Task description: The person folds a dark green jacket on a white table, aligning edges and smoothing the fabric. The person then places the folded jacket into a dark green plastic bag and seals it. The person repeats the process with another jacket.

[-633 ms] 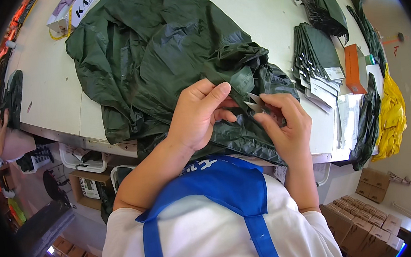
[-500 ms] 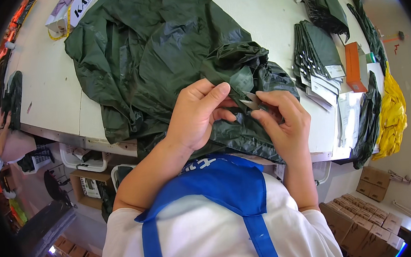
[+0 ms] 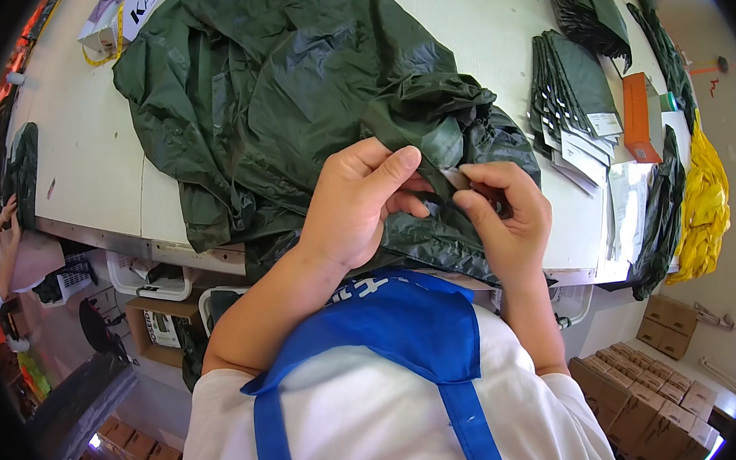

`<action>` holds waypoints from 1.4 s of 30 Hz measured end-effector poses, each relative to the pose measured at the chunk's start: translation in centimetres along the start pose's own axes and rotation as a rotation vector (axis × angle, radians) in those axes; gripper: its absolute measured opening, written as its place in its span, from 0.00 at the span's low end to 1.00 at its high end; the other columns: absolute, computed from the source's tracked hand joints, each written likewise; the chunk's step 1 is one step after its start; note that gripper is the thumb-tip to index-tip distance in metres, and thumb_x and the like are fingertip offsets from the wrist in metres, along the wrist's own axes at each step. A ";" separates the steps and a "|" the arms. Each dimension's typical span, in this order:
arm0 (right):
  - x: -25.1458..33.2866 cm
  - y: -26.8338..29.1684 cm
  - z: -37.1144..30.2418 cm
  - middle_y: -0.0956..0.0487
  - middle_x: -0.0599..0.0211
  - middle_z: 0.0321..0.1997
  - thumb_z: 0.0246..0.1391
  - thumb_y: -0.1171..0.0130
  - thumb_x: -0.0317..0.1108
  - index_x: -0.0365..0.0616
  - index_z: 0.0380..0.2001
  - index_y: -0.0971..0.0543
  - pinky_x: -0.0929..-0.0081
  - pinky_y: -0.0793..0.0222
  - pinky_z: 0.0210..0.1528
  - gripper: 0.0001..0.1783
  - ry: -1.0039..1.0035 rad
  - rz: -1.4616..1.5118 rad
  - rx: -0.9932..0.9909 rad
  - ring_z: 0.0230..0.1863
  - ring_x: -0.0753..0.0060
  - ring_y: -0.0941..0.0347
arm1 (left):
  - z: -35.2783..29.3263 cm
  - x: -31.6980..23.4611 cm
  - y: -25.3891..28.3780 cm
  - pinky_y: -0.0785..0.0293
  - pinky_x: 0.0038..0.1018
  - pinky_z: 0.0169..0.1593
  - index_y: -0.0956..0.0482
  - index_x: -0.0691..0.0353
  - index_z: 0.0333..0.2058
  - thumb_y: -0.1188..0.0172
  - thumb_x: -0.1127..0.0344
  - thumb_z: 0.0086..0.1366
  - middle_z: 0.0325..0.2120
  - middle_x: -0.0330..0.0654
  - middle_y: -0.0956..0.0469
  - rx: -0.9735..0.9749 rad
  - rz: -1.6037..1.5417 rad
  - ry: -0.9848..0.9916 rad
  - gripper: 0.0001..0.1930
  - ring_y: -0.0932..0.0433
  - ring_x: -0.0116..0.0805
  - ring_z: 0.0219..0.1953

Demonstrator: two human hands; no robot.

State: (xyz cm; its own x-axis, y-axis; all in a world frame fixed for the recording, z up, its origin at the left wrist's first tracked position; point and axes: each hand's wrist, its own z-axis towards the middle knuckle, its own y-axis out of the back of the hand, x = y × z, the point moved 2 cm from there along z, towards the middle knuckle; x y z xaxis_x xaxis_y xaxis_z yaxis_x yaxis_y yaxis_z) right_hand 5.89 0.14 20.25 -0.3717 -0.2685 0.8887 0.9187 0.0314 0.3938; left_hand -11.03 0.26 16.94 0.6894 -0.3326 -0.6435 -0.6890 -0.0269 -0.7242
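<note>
two bare hands at a dark green garment on a white table.
the left hand (image 3: 352, 197), thumb closed toward its curled fingers, pinches a fold of the dark green garment (image 3: 288, 89); the right hand (image 3: 514, 214), fingers bent and nearly closed, grips small metal snips (image 3: 451, 175), their tip at the fabric and their handles mostly hidden. the garment lies crumpled across the white table (image 3: 90, 157), directly in front of the blue apron (image 3: 393, 332). to its right, well apart, are fanned green pouches (image 3: 572, 75), with an orange box (image 3: 639, 118) just beside them.
</note>
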 end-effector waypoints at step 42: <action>-2.6 7.9 1.8 0.36 0.72 0.29 0.61 0.48 0.32 0.41 0.32 0.28 0.86 0.53 0.20 0.06 -0.113 1.075 -0.119 0.16 0.87 0.47 | 0.5 -0.3 0.5 0.23 0.21 0.31 0.28 0.64 0.44 0.46 0.68 0.64 0.35 0.39 0.23 0.048 0.053 0.082 0.11 0.24 0.26 0.34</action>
State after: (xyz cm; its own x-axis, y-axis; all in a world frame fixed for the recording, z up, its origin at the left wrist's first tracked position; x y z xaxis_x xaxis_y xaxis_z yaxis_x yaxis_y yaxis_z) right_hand 13.87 2.79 21.50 0.6302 -0.0658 0.7737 0.7755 0.1015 -0.6231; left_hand -11.51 0.84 16.62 0.6302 -0.4088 -0.6600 -0.7110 0.0377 -0.7022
